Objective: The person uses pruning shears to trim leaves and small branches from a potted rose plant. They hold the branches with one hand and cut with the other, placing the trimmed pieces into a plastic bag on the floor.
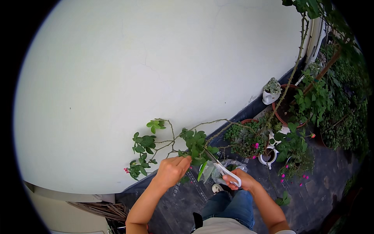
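Note:
A thorny rose branch (204, 123) with several leaf clusters reaches across in front of a white wall. My left hand (173, 171) pinches the edge of a rose leaf cluster (194, 143); its fingertips are partly hidden. In my right hand (243, 179) is a pair of scissors (225, 171) with white handles. Their metal blades point up and left into the foliage, close to a stem, and leaves cover part of the tips. Below the blades, a clear plastic bag (241, 165) has some green leaves in it. Beside it is a green-edged translucent piece (203, 170).
The white wall (117, 73) rises ahead. Potted plants stand at the right, among them a terracotta pot (276, 112), a white pitcher-like planter (270, 98) and a white pot (268, 158). Pink petals dot the dark floor sheeting (315, 181). Bundled sticks (99, 208) lie lower left.

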`<state>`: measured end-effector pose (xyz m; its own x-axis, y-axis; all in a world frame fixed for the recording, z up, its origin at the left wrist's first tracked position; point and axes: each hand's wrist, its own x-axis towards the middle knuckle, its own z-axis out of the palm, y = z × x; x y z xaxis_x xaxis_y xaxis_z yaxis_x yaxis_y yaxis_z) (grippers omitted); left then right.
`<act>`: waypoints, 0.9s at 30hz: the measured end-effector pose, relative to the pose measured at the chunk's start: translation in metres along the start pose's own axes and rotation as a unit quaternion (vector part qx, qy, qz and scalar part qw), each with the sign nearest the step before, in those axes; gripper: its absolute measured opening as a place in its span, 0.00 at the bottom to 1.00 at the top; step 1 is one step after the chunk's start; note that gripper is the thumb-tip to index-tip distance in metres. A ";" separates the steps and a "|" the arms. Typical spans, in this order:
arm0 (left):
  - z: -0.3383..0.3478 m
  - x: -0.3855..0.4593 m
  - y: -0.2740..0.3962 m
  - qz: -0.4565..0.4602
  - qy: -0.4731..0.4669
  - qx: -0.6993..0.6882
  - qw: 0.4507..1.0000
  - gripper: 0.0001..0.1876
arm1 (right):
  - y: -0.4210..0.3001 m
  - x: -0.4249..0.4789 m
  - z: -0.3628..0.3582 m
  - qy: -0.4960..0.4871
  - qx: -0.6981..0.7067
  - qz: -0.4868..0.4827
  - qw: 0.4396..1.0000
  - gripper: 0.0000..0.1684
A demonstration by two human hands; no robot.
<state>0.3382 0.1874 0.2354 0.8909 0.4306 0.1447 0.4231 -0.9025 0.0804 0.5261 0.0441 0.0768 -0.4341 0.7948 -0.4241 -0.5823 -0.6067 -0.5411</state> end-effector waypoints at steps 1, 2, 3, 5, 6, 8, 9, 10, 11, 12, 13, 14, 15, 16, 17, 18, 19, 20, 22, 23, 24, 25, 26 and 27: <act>0.000 0.000 0.000 0.000 0.000 -0.001 1.000 0.06 | -0.001 0.001 -0.001 -0.001 -0.005 -0.001 1.000 0.25; 0.000 0.000 0.000 0.000 0.000 -0.001 1.000 0.06 | -0.001 0.002 -0.002 -0.003 -0.008 -0.002 1.000 0.25; 0.000 0.000 0.001 0.000 -0.001 0.001 1.000 0.06 | 0.000 0.004 -0.004 -0.005 -0.011 -0.003 1.000 0.25; 0.000 0.001 0.001 0.000 -0.002 0.002 1.000 0.06 | 0.000 0.006 -0.008 -0.011 -0.020 -0.008 1.000 0.24; 0.000 0.000 0.001 0.001 -0.003 0.002 1.000 0.06 | 0.001 0.007 -0.010 -0.015 -0.027 -0.010 0.999 0.24; 0.000 0.001 0.001 0.002 -0.003 -0.001 1.000 0.07 | 0.001 0.009 -0.013 -0.018 -0.042 -0.016 0.999 0.23; -0.001 0.001 0.001 0.002 -0.002 -0.005 1.000 0.07 | 0.002 0.011 -0.015 -0.019 -0.051 -0.019 0.998 0.22; -0.001 0.002 0.001 0.002 -0.001 -0.008 1.000 0.07 | 0.001 0.012 -0.017 -0.020 -0.060 -0.022 0.998 0.22; -0.001 0.002 0.002 0.003 -0.005 -0.006 1.000 0.07 | 0.001 0.013 -0.017 -0.022 -0.061 -0.023 0.998 0.22; -0.001 0.002 0.002 0.004 -0.009 -0.005 1.000 0.07 | 0.001 0.014 -0.018 -0.025 -0.062 -0.024 0.997 0.21; -0.001 0.002 0.002 0.005 -0.013 -0.004 1.000 0.07 | 0.000 0.014 -0.019 -0.027 -0.063 -0.025 0.997 0.21; 0.000 0.003 0.002 0.007 -0.012 -0.004 1.000 0.07 | -0.001 0.014 -0.019 -0.029 -0.067 -0.029 0.997 0.21; 0.000 0.003 0.002 0.009 -0.010 -0.004 1.000 0.07 | -0.002 0.014 -0.018 -0.032 -0.072 -0.034 0.996 0.21; 0.000 0.002 0.002 0.010 -0.008 -0.004 1.000 0.07 | -0.002 0.015 -0.018 -0.034 -0.076 -0.038 0.996 0.21; 0.001 0.002 0.002 0.009 -0.011 -0.004 1.000 0.07 | -0.002 0.016 -0.018 -0.036 -0.077 -0.044 0.995 0.21; 0.000 0.002 0.002 0.008 -0.013 -0.003 1.000 0.07 | -0.001 0.017 -0.018 -0.038 -0.078 -0.050 0.995 0.21; 0.000 0.003 0.002 0.007 -0.016 -0.002 1.000 0.07 | -0.001 0.017 -0.018 -0.041 -0.078 -0.056 0.995 0.21; -0.001 0.003 0.001 -0.001 -0.015 -0.009 1.000 0.07 | -0.001 0.017 -0.017 -0.039 -0.076 -0.055 0.995 0.21; -0.002 0.005 -0.003 -0.014 -0.012 -0.022 1.000 0.06 | -0.001 0.016 -0.016 -0.033 -0.072 -0.055 0.995 0.21; -0.001 0.008 -0.007 -0.022 0.004 -0.039 0.999 0.06 | 0.000 0.016 -0.016 -0.029 -0.068 -0.056 0.996 0.22; 0.000 0.011 -0.011 -0.032 0.021 -0.057 0.998 0.06 | 0.001 0.017 -0.016 -0.026 -0.064 -0.055 0.996 0.22; 0.001 0.015 -0.017 -0.041 0.038 -0.074 0.996 0.06 | 0.001 0.017 -0.016 -0.022 -0.060 -0.055 0.996 0.22; 0.002 0.019 -0.023 -0.065 0.032 -0.084 0.994 0.04 | 0.002 0.017 -0.016 -0.006 -0.061 -0.064 0.996 0.22; 0.000 0.021 -0.029 -0.088 0.026 -0.097 0.991 0.04 | 0.002 0.016 -0.015 0.005 -0.061 -0.073 0.995 0.21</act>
<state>0.3447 0.2231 0.2357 0.7945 0.5855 0.1611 0.5268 -0.7965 0.2967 0.5281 0.0556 0.0585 -0.3430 0.8752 -0.3412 -0.5505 -0.4816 -0.6819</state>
